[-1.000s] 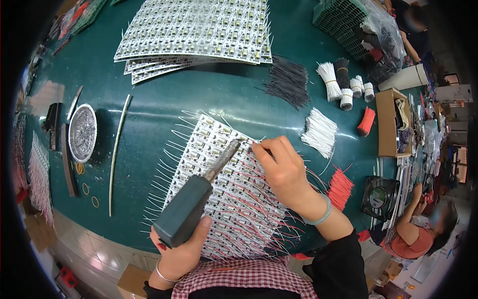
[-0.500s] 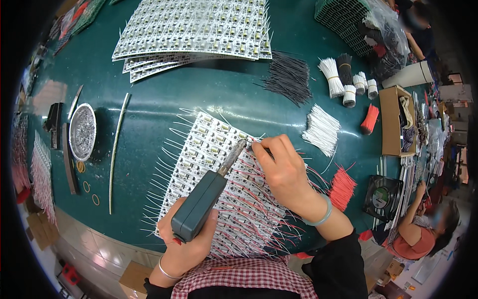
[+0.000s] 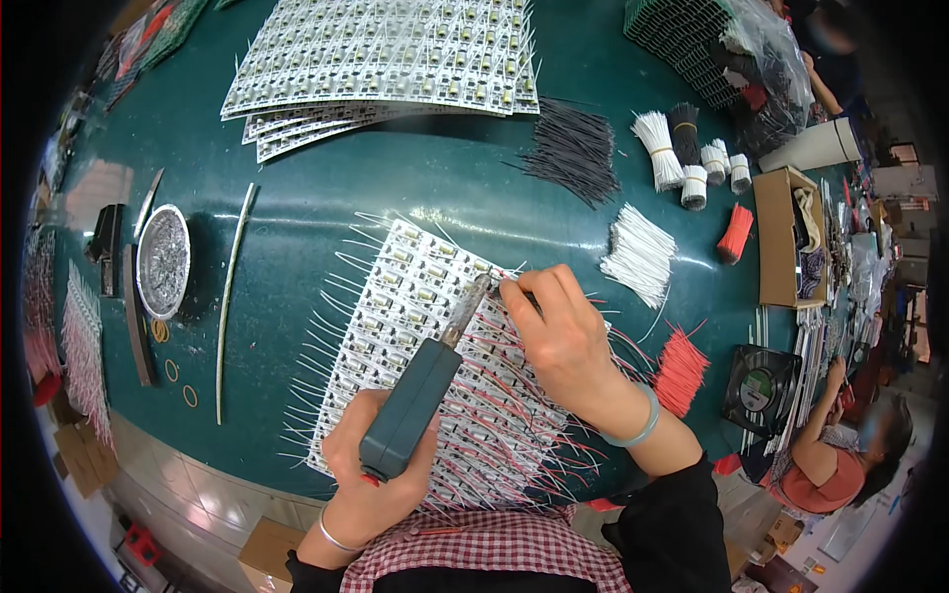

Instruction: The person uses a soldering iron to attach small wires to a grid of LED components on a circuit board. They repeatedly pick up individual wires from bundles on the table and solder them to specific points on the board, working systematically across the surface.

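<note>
Left hand (image 3: 376, 479): fingers wrapped round iron (image 3: 413, 405); tip (image 3: 482, 283) at far right edge of board (image 3: 390, 331).
Right hand (image 3: 568, 341): fingers curled beside tip; cannot tell if gripping.
Board: near, on table (image 3: 287, 257), below both hands.
Red wires (image 3: 680, 374): right of board.

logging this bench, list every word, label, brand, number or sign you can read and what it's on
None can be read.
Fan, green round label: print too small.
Circuit board panel: any markings too small.
Dark green soldering gun: no text I can make out.
</note>
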A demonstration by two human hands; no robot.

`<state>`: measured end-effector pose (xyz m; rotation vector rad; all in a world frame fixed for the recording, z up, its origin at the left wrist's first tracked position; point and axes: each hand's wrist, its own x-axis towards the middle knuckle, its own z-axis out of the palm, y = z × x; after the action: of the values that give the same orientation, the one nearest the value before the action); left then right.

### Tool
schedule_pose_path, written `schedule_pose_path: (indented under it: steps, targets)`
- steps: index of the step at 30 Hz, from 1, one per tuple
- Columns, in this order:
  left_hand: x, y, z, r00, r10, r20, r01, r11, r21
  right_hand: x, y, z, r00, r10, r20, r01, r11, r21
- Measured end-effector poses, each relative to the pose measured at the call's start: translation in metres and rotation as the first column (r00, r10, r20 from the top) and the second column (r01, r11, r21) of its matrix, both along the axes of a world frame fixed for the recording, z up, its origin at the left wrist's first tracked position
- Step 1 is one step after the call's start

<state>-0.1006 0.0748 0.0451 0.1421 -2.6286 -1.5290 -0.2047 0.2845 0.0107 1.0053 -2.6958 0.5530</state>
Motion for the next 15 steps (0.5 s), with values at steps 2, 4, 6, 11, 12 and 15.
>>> schedule_pose_path:
  steps: [2, 4, 6, 11, 12, 15]
  targets:
    - [0.001, 0.001, 0.000, 1.000, -0.006, 0.005, 0.006, 1.000, -0.008, -0.001, 0.000, 0.000, 1.000, 0.004, -0.008, -0.004, 1.000, -0.002]
    - [0.006, -0.003, 0.000, 0.998, -0.019, 0.053, 0.020, 1.000, -0.007, 0.000, 0.000, 0.000, 1.000, 0.005, -0.006, -0.005, 1.000, 0.003]
    - [0.010, -0.006, 0.005, 0.995, 0.021, 0.101, -0.022, 1.000, 0.007, 0.000, 0.000, -0.001, 1.000, 0.004, -0.002, -0.004, 1.000, 0.010]
    - [0.028, -0.043, 0.021, 0.966, 0.200, -0.166, -0.241, 0.927, -0.287, 0.000, 0.001, -0.001, 1.000, -0.008, -0.010, 0.008, 1.000, 0.014]
    - [0.033, -0.061, 0.024, 0.937, 0.274, -0.216, -0.332, 0.893, -0.304, 0.000, 0.002, 0.000, 1.000, -0.015, -0.019, 0.016, 1.000, 0.017]
    - [0.047, -0.126, 0.046, 0.778, 0.539, -0.324, -0.624, 0.722, -0.298, -0.001, -0.004, 0.001, 1.000, 0.009, -0.028, -0.009, 1.000, -0.007]
